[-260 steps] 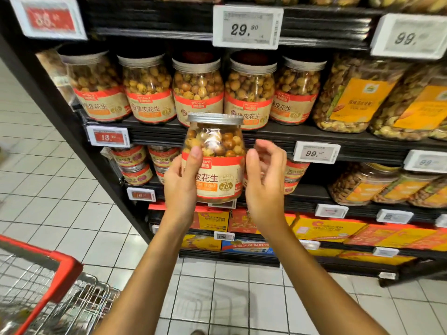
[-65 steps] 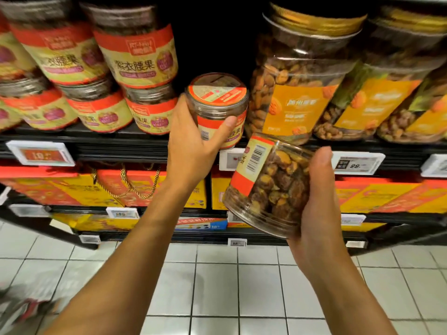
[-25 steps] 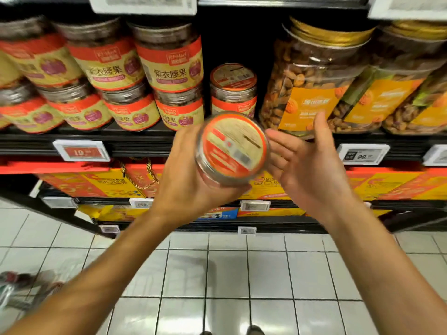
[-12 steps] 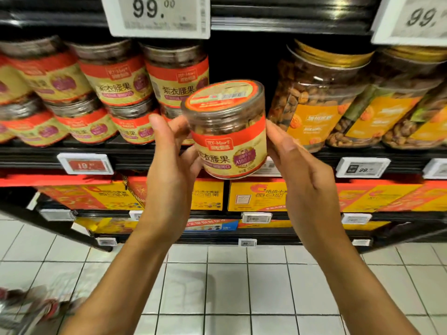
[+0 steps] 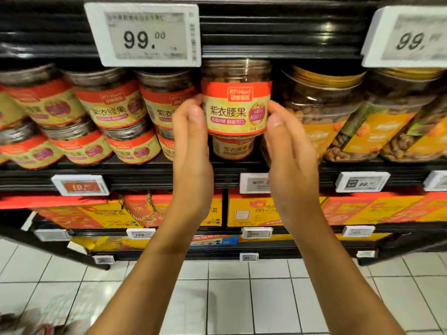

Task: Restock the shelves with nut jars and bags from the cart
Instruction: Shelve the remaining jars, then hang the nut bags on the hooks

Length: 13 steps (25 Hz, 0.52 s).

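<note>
- Toward the left end of the shelf [image 5: 150, 174], cashew jars with red-and-cream labels [image 5: 110, 103] are stacked two high, the upper ones tilted back.
- A white price tag reading 99.00 [image 5: 145, 35] is clipped to the front edge of the shelf above, over the stack's right part.
- The left hand [image 5: 191, 146] is raised in front of the shelf; its fingers are kept nearly straight and its fingertips are laid against the left side of the nut jar [image 5: 235, 105], nothing being curled round it.
- The nut jar is held upright between both hands near the middle of the shelf, just right of the stacked jars, with its label turned forward and its lid hidden under the upper shelf's edge.
- Its base is set directly over a lower jar [image 5: 233, 147] of the same kind, which stands on the shelf behind the front edge; whether the two touch cannot be told.
- The right hand [image 5: 289, 146] is spread with only slightly bent fingers, and its fingertips are pressed to the jar's right side.
- Large gold-lidded jars with yellow labels [image 5: 319, 112] are lined up toward the shelf's right end, the nearest just beside the right hand.
- A second price tag [image 5: 411, 37] is hung at the upper shelf's right end.
</note>
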Available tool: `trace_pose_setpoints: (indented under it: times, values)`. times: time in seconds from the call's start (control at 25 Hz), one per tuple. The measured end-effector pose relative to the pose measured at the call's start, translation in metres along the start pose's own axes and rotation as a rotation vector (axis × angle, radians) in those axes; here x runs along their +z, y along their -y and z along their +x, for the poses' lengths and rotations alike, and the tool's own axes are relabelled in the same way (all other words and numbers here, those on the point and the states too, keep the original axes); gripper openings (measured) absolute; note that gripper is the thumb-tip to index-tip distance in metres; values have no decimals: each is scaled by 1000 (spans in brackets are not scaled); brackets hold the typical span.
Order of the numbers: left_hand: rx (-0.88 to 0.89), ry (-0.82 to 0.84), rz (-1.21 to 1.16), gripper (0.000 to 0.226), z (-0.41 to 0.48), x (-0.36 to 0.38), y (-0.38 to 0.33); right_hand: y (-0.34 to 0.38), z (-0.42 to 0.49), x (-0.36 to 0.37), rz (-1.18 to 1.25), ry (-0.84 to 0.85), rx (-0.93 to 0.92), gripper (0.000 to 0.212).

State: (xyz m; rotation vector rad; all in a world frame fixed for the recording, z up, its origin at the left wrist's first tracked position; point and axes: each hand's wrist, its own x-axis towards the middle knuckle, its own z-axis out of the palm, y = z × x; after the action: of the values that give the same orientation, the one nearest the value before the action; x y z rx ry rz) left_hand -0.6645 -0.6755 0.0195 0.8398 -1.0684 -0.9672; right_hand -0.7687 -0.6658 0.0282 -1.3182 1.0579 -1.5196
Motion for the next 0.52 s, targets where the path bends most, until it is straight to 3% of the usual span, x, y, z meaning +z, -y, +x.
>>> trace_pose_setpoints:
  times: [0.12,0.2,0.36,0.52]
  values:
    - [41,5,157,25,6,-1,8,-2,8,7,-200,-97,-22,56]
    - [73,-32,292,24,6,-5,12,-3,7,10,-232,-120,-51,52]
    - [19,17,293,34,3,-10,20,-15,6,11,-274,-128,1,44]
    - [-17,66,326,54,7,-5,26,-24,18,15,-304,-24,66,58]
